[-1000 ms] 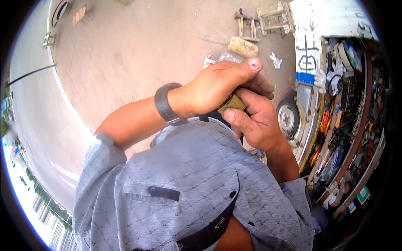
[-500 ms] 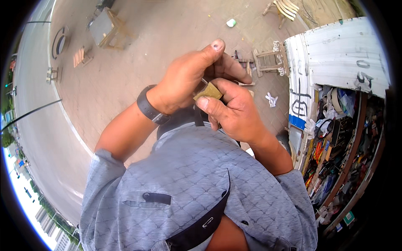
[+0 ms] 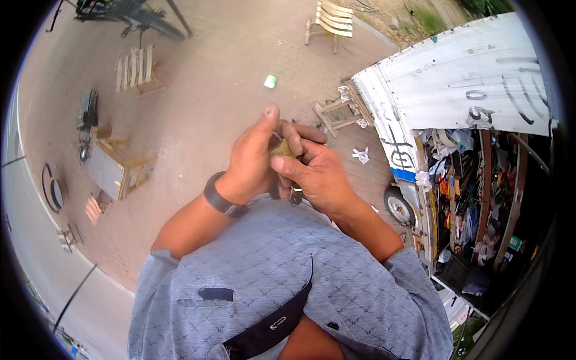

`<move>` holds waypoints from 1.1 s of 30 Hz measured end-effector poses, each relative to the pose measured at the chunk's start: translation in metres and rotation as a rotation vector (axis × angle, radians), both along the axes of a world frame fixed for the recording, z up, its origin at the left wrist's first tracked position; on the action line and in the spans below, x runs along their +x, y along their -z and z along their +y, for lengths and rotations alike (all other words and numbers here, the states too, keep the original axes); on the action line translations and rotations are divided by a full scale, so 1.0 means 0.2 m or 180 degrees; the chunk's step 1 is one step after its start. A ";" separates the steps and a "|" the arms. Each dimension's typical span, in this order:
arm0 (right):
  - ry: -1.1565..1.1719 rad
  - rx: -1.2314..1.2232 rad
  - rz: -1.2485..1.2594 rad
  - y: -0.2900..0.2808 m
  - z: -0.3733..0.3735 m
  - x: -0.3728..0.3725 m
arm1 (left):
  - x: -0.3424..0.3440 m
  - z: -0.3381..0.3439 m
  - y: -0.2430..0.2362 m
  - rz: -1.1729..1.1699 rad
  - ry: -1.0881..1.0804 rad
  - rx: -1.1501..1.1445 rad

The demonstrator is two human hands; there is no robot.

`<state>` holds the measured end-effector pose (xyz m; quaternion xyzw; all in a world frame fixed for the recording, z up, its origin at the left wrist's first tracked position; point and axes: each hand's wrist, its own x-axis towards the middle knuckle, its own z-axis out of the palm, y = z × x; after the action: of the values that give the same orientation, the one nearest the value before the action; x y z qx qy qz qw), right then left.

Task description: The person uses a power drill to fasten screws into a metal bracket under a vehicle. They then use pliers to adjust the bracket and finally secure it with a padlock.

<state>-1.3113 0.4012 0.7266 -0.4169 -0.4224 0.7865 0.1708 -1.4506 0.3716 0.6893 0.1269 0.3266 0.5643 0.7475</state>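
Observation:
Before my chest, both hands meet at a brass-coloured padlock (image 3: 282, 148) with a thin metal shackle at its upper side. My right hand (image 3: 322, 179) is closed on the padlock body, thumb pressed across its face. Around the shackle side, my left hand (image 3: 251, 161) has its fingers curled in toward the lock, while its thumb points up. A small bunch of what look like keys (image 3: 296, 194) hangs below the right fingers. The fingers partly cover the lock. A dark band (image 3: 217, 195) circles my left wrist.
To the right stands a white metal trailer (image 3: 456, 78), its open side full of tools and clutter, with a wheel (image 3: 399, 206) beneath. A wooden rack (image 3: 343, 114), a slatted stool (image 3: 332, 21), a grey-topped table (image 3: 107, 171) and a white glove (image 3: 360, 155) are on the paving.
My left fingers, stretched out before, are now curled in around the padlock. The view has turned, so the trailer and furniture appear shifted; both hands still meet at the lock.

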 end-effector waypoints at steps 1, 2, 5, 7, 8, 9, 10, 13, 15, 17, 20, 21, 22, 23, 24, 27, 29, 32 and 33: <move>-0.0002 -0.0024 -0.0021 0.01 0.06 -0.02 | -0.04 0.07 0.01 -0.0055 0.0070 0.0048; 0.0177 -0.0034 0.0119 -0.01 0.12 -0.07 | -0.08 0.15 0.00 -0.0092 0.0133 0.0089; 0.0341 -0.0103 0.0441 -0.03 0.29 -0.13 | -0.14 0.40 -0.06 0.0021 -0.0006 -0.0126; 0.0363 -0.0321 0.0628 0.02 0.41 -0.14 | -0.18 0.57 -0.06 0.0078 0.0046 -0.0153; 0.0367 -0.0430 0.0723 0.05 0.48 -0.14 | -0.21 0.66 -0.05 0.0053 0.0096 -0.0122; 0.0301 -0.0456 0.0720 0.06 0.57 -0.14 | -0.24 0.75 -0.03 0.0027 0.0142 -0.0092; 0.0358 -0.0446 0.0713 0.07 0.65 -0.15 | -0.25 0.84 -0.02 0.0024 0.0178 -0.0084; 0.0567 -0.0413 0.0574 0.08 0.92 -0.16 | -0.28 1.14 -0.03 0.0506 0.0199 0.0130; 0.0417 -0.0332 0.0504 0.15 1.12 -0.16 | -0.29 1.36 -0.02 0.0701 0.0276 0.0364; 0.0389 -0.0256 0.0694 0.22 1.31 -0.15 | -0.28 1.58 -0.07 0.0776 0.0340 0.0332; 0.0552 -0.0600 0.1489 0.21 1.58 -0.13 | -0.25 1.88 -0.12 0.0616 0.0502 0.0229; 0.0741 -0.0546 0.1467 0.18 1.66 -0.14 | -0.23 1.97 -0.14 0.0583 0.0561 0.0192; 0.0776 -0.0438 0.1450 0.17 1.73 -0.12 | -0.22 2.05 -0.16 0.0532 0.0610 0.0149; 0.0818 -0.0332 0.1432 0.17 1.80 -0.10 | -0.21 2.14 -0.15 0.0381 0.0787 0.0253; 0.0868 -0.0226 0.1413 0.17 1.86 -0.09 | -0.19 2.21 -0.14 0.0212 0.0865 0.0188; 0.1231 -0.0199 0.1435 0.14 2.01 -0.02 | -0.14 2.41 -0.09 -0.0506 0.1167 0.0098; 0.1437 -0.0190 0.1466 0.16 2.10 0.01 | -0.09 2.53 -0.16 -0.0515 0.1289 -0.0215; 0.1827 -0.0123 0.1402 0.15 2.24 0.01 | -0.01 2.74 -0.16 -0.0706 0.1504 -0.0190; 0.1964 -0.0094 0.1303 0.12 2.29 0.00 | -0.01 2.82 -0.08 -0.0807 0.1704 0.0021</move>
<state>-1.3112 0.8599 0.7023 -0.3611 -0.2226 0.7711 0.4749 -1.4521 0.9361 0.7062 0.1395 0.1836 0.3595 0.9042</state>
